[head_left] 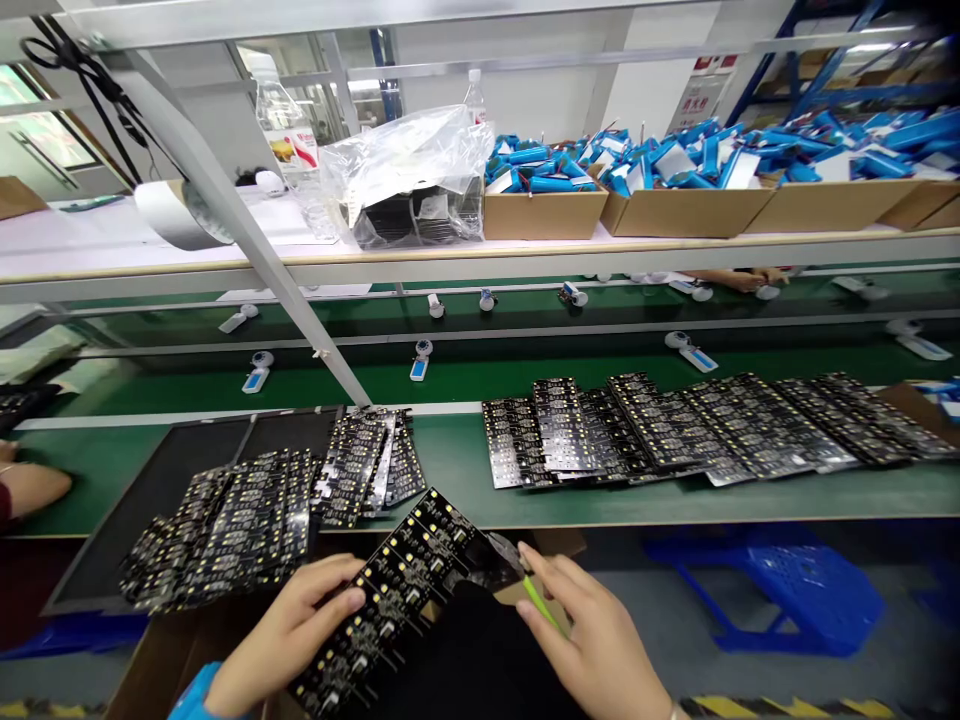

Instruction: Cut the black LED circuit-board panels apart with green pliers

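My left hand (319,605) grips a black circuit board panel (409,575) by its upper left edge, thumb on its face. The panel tilts over my lap, with rows of small yellowish squares and thin pins along its lower edge. In my right hand (585,630) is a pair of cutting pliers (538,600) with green handles, closed in by my fingers. Their metal jaws point up and left, close to the panel's right end; I cannot tell whether they touch it. Stacked panels (259,515) lie to the left, and another spread of panels (675,430) rests on the bench to the right.
Small white devices (257,372) sit along the green conveyor (352,355). Cardboard boxes (675,212) of blue battery packs stand on the shelf above. A slanted metal post (255,245) crosses the left side. A blue stool (787,590) stands below right. Another person's arm (34,490) shows at far left.
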Demonstrator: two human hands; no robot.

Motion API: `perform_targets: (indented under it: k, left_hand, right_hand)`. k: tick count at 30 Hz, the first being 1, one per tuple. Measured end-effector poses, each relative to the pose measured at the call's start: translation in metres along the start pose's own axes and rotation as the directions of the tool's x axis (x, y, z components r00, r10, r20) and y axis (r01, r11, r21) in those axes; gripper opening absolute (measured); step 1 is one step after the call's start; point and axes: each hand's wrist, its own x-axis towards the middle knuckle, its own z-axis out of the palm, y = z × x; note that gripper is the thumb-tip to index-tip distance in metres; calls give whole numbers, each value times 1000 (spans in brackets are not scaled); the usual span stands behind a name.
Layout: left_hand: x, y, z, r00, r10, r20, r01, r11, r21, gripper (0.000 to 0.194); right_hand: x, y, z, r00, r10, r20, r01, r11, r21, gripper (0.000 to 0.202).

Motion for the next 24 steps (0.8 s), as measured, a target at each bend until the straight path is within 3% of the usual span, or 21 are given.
perform_targets:
  k: [7,10,13,15,16,18,19,20,22,24]
  left_hand:
    - [-3,-12,-3,1000,-23,-7,23,1000,11,30]
    - [0,-11,-2,999,-44,8,44,999,3,30]
    - [5,-11,3,997,-71,28,73,995,-70,27]
    - [8,-14,7,985,-158,-74,139,967,-215,26]
    - [8,-17,9,955,-242,-174,175,927,-332,26]
    - [9,-21,14,832,-444,-331,174,777,-605,29]
    - [8,-21,17,778,-525,-346,137,679,-722,31]
    - [8,-20,21,753,-572,-325,94,582,-807,33]
    - [7,-12,33,795,-562,-227,64,450,-891,31]
    - [7,-1,51,864,-494,-95,129,399,-908,33]
  right_hand:
    - [3,2,-10,989,-16,146,-16,977,215,46]
    - [2,-1,-5,997,-9,76,10,1000,-12,46]
    - [0,0,6,1000,-3,-14,0,962,-274,47]
    - [0,6,13,1000,8,2,-7,959,-282,48]
    - [0,9,15,999,28,17,-23,966,-257,48]
    - [0,17,16,995,96,29,-90,979,-182,48]
    - [1,20,17,991,130,30,-125,985,-119,49]
    - [1,21,17,987,156,26,-154,987,-41,50]
    - [3,18,18,986,165,-1,-164,978,128,52]
    - [6,10,21,989,135,-60,-114,957,267,51]
